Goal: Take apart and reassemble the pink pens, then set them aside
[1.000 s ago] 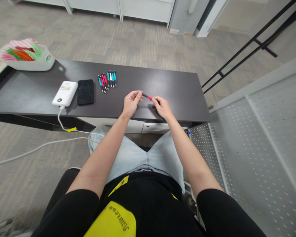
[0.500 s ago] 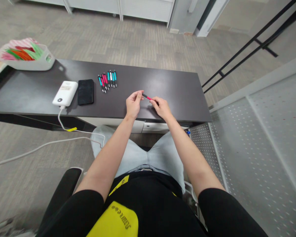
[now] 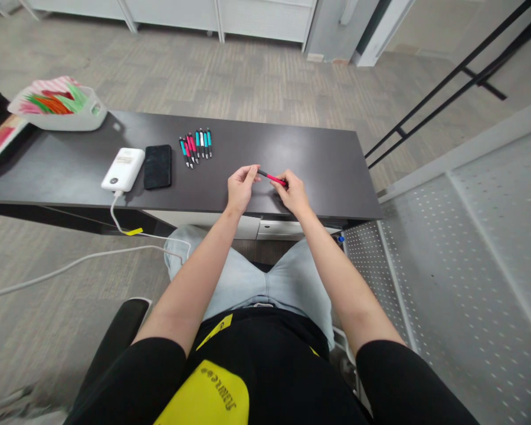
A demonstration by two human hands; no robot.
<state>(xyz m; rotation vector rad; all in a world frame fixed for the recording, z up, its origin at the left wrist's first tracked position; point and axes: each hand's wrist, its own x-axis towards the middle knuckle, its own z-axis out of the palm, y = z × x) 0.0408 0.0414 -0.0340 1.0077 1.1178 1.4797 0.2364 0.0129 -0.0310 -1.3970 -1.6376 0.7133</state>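
Both hands hold one red pen with a black tip just above the dark table. My left hand pinches the pen's black end with fingertips. My right hand is closed round the red barrel. A row of several red and teal pens lies on the table to the left, beyond my hands.
A black phone and a white power bank with a white cable lie at the left. A white basket of colourful items sits at the far left. A perforated metal panel stands to the right.
The hands stay together on the red pen, now with more of the barrel showing between them. The camera view has shifted slightly.
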